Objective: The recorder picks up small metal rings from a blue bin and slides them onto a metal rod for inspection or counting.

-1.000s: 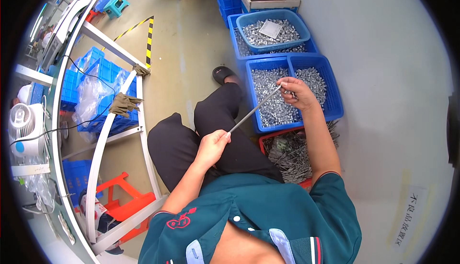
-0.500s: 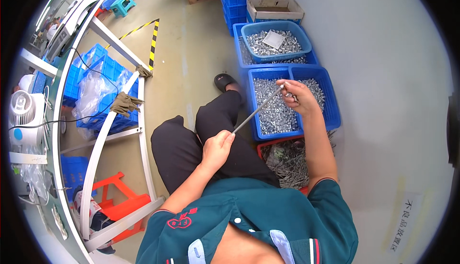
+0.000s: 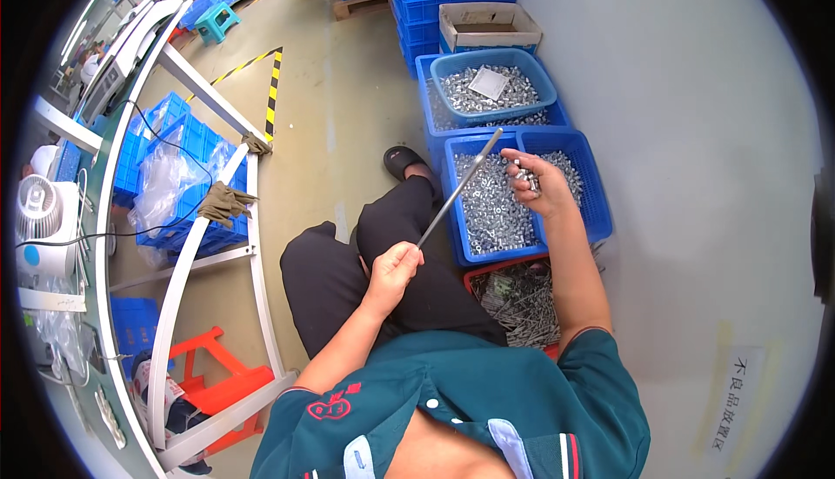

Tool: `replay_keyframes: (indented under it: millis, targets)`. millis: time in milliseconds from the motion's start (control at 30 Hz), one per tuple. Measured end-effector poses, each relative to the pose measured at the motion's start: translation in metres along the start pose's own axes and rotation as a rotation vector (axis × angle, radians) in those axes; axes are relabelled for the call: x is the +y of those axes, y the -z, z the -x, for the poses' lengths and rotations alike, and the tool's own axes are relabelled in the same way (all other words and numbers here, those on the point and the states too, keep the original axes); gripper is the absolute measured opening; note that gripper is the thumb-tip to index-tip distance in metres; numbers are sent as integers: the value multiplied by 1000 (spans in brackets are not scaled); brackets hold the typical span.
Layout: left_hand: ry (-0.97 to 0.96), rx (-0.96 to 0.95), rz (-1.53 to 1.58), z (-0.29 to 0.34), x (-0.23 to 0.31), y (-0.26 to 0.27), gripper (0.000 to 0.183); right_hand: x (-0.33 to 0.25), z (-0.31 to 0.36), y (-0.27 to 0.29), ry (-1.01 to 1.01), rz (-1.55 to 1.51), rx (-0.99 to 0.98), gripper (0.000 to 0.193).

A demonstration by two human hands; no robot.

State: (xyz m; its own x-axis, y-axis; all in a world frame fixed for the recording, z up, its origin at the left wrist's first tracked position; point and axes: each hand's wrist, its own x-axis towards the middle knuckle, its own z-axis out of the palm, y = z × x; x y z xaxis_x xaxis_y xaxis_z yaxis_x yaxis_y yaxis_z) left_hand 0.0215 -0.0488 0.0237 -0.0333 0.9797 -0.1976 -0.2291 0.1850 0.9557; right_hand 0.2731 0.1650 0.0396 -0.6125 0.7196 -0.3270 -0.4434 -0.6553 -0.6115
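The person's left hand (image 3: 393, 274) was closed on the lower end of a metal rod (image 3: 461, 185), which slanted up over the right knee, its tip bare and apart from the right hand (image 3: 543, 185). The right fingers curled around several small metal nuts (image 3: 525, 179), beside a blue divided basket (image 3: 494, 258). The step seemed to be handling rod and nuts together; the next move appeared to call for a steady rod and one nut singled out. The rod's gripped end, any threading and the nut count could not be made out.
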Motion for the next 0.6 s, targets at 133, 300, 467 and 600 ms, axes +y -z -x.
replay_keyframes:
  millis: [133, 300, 467, 600]
  targets:
    - [-8, -19, 25, -4, 8, -1, 22, -3, -1, -5, 89, -32, -37, 19]
    - [-32, 7, -124, -10, 17, -2, 23, -8, 0, -8, 70, -174, -86, 16]
    - [-75, 7, -315, -12, 19, 5, 21, -11, 4, -12, 51, -363, -137, 17]
    - [-97, 68, -512, -15, 19, 7, 21, -7, 7, -13, 32, -348, -241, 19]
